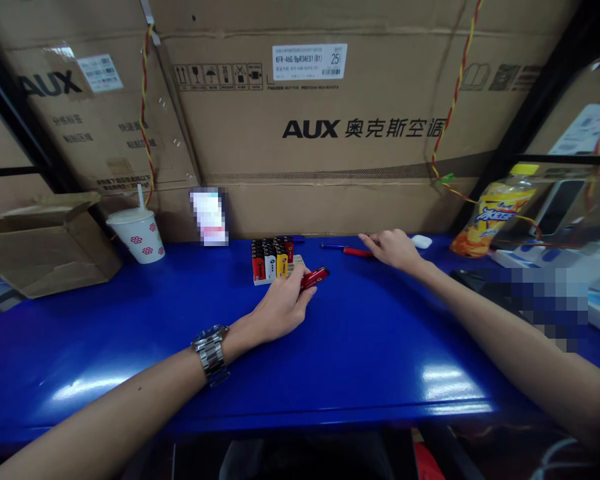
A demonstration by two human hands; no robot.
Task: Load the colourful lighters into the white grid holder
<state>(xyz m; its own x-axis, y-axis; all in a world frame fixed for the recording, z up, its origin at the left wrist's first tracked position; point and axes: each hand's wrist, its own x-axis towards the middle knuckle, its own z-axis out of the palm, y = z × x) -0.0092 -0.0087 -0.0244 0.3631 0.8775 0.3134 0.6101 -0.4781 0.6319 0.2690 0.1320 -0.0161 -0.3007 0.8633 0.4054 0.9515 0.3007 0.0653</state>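
My left hand (280, 308), with a metal watch on its wrist, rests on the blue table (130, 347) and is closed on a red lighter (315, 277). Just beyond it stands a small tray of several lighters (273, 259), red, white, yellow and black. My right hand (393, 248) reaches to the back of the table, its fingers lying on a red-handled screwdriver (347, 251). Whether those fingers grip the screwdriver is unclear.
Large AUX cardboard boxes (310, 127) wall off the back. A paper cup with a straw (139, 233) and an open carton (40, 247) stand at the left. A white earbud case (421, 241) and a yellow drink bottle (497, 210) sit at the right.
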